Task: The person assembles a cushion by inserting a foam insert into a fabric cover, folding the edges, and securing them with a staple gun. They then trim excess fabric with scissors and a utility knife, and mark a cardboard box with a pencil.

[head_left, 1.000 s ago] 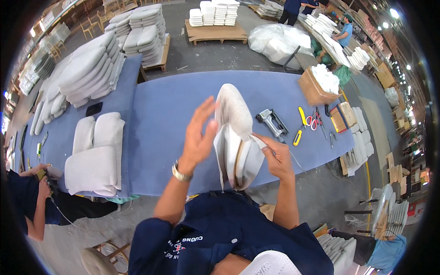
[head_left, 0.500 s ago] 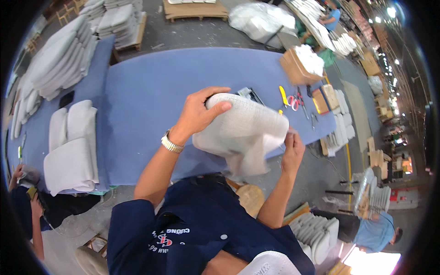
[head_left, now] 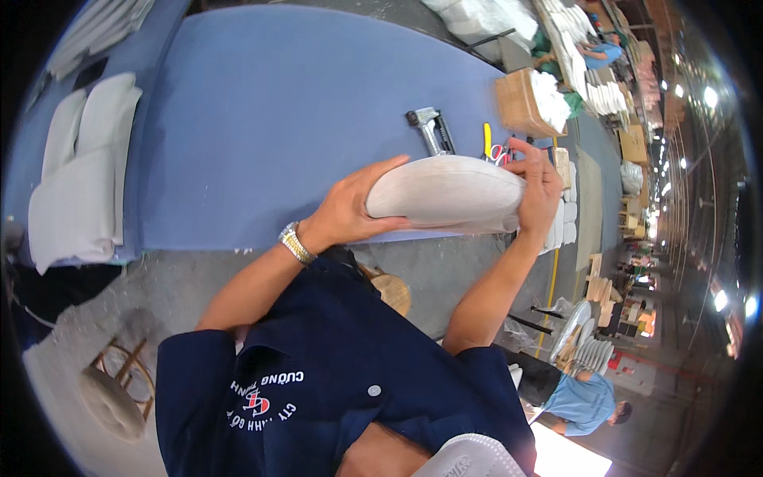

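A light grey fabric-covered cushion pad (head_left: pixel 445 191) is held up over the near edge of the blue table, one rounded edge tilted toward me. My left hand (head_left: pixel 350 203) grips its left end, thumb and fingers on either side. At the other end my right hand (head_left: pixel 539 187) has its fingers curled over the corner. A silver and black staple gun (head_left: pixel 433 131) lies on the table just beyond the pad. Next to my right fingers are a yellow-handled tool (head_left: pixel 487 141) and red-handled scissors (head_left: pixel 499 153), partly hidden.
A cardboard box (head_left: pixel 524 102) with white stuff inside stands at the table's far right. Grey pads (head_left: pixel 75 199) lie on the left table. A wooden stool (head_left: pixel 389 294) is close to my body, and a round-seated chair (head_left: pixel 113 401) stands lower left. A person in blue (head_left: pixel 584 401) is at lower right.
The pad has turned edge-on, and its loose hanging fabric is no longer seen. My right hand has moved up onto the pad's right end. The view has shifted, uncovering the staple gun.
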`<state>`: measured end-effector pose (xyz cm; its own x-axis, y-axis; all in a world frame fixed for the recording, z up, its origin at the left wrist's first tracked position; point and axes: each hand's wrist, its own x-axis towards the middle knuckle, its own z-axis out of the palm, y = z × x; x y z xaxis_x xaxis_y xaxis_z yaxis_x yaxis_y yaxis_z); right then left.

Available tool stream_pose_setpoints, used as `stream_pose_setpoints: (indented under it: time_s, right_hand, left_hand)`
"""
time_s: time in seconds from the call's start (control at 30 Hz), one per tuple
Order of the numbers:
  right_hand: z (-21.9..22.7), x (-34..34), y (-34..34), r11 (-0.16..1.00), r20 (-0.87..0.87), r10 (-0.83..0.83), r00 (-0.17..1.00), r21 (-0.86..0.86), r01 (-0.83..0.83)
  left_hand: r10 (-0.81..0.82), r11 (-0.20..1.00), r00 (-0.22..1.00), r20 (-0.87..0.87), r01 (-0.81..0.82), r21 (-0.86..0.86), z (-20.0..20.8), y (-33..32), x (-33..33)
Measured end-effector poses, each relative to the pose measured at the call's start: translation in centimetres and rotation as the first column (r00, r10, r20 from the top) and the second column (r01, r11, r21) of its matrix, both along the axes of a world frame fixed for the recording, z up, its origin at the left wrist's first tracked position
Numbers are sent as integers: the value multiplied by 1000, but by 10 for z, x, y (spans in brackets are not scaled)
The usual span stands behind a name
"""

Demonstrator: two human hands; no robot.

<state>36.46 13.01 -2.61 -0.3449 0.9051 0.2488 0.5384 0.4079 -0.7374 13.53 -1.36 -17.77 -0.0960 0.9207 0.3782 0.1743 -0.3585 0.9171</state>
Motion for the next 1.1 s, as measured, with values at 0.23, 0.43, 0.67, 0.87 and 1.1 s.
stream_pose_setpoints:
  time_s: [0.23,0.43,0.67,0.87,1.1]
  right_hand:
    - [-1,2,30,990,-88,37,995,-132,-48]
    - [-5,-14,35,994,31,105,994,36,-106]
    - [9,-66,-9,995,174,77,982,46,-86]
    - [5,-79,-29,963,7,242,970,118,-241]
    - [-6,-29,-25,819,-91,545,834,-158,-552]
  left_hand:
    - [-169,933,974,-149,110,-342,-143,-29,-4]
    - [-152,962,981,118,174,-212,-37,-5,-1]
    - [-37,999,983,181,32,26,65,11,-28]
    - [30,998,864,-502,-51,-27,132,18,-47]
    - [-1,1000,805,-593,0,-3,133,-7,-55]
